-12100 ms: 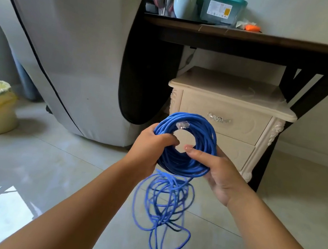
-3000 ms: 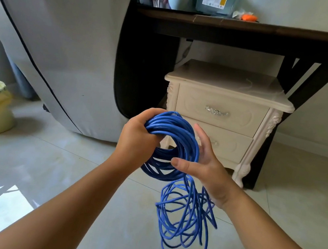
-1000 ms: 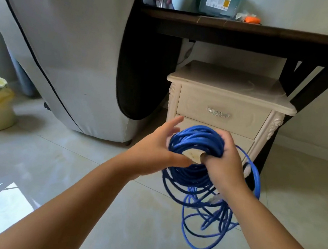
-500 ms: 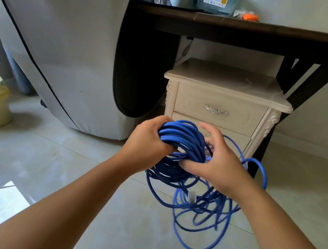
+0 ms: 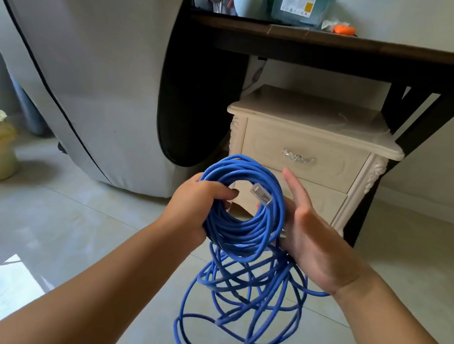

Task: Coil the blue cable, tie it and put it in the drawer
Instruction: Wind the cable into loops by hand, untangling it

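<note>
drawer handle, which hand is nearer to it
Right. The right hand is open just below the drawer handle; the left hand grips the blue cable lower and leftward.

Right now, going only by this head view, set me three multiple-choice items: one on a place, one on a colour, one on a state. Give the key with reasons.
1. Where does the cream cabinet stand relative to the dark table?
A. below its top
B. on top of it
C. above it

2. What colour is the lid of the plastic box on the table?
A. red
B. teal
C. black

3. How does the left hand meet the blue cable?
A. hovers clear of it
B. presses it with straight fingers
C. grips its coil

Key:
1 A: the cabinet's top sits beneath the tabletop.
2 B: the lid shows teal.
3 C: its fingers curl round the coiled strands.
</note>
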Demonstrator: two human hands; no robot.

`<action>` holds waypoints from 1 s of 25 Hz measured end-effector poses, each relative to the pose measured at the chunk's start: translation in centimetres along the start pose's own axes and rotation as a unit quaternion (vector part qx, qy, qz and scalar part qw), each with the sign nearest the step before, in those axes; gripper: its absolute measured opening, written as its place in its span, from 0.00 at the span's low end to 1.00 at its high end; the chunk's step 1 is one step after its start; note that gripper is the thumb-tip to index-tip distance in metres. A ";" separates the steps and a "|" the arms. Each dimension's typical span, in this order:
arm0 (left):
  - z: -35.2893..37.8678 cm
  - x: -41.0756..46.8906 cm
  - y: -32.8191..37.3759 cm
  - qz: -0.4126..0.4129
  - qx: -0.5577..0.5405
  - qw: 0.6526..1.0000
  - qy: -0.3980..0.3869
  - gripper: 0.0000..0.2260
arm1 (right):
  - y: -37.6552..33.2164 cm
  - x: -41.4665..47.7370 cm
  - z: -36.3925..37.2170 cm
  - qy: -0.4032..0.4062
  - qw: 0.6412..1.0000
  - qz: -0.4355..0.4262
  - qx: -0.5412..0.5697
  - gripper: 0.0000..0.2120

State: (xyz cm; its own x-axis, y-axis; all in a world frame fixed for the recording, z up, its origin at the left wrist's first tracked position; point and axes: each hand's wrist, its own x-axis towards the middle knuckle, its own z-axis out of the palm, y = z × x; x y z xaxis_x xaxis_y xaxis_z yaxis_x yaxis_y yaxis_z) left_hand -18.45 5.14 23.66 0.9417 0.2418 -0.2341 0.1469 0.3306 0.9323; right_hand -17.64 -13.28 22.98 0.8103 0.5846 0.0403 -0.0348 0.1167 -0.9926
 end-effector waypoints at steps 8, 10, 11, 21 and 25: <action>0.5 -0.4 0.5 -0.006 0.022 0.999 -0.024 0.11 | 1.2 1.1 1.4 0.168 0.984 0.004 -0.064 0.39; 0.6 -0.5 0.5 -0.007 0.049 0.998 -0.031 0.13 | 1.3 1.5 1.3 0.197 0.979 0.001 -0.052 0.21; 0.6 -0.5 0.4 -0.011 0.057 0.997 -0.041 0.13 | 1.2 1.6 1.2 0.198 0.979 0.009 -0.044 0.15; 0.1 -1.2 -0.8 0.049 0.267 0.910 -0.313 0.36 | -0.4 2.6 -1.3 0.280 0.922 0.026 0.265 0.08; 1.2 -1.6 -4.8 0.160 0.598 0.745 -0.248 0.56 | -0.5 2.5 -1.6 0.286 0.893 0.030 0.346 0.06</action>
State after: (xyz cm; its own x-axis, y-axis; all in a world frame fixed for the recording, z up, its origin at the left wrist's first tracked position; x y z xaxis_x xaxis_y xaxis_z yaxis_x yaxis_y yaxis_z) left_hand -20.33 2.07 19.94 0.9390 -0.3312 -0.0929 -0.2236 -0.7930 0.5667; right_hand -14.64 -13.17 23.41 0.9544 0.1230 -0.2721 -0.2804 0.6825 -0.6749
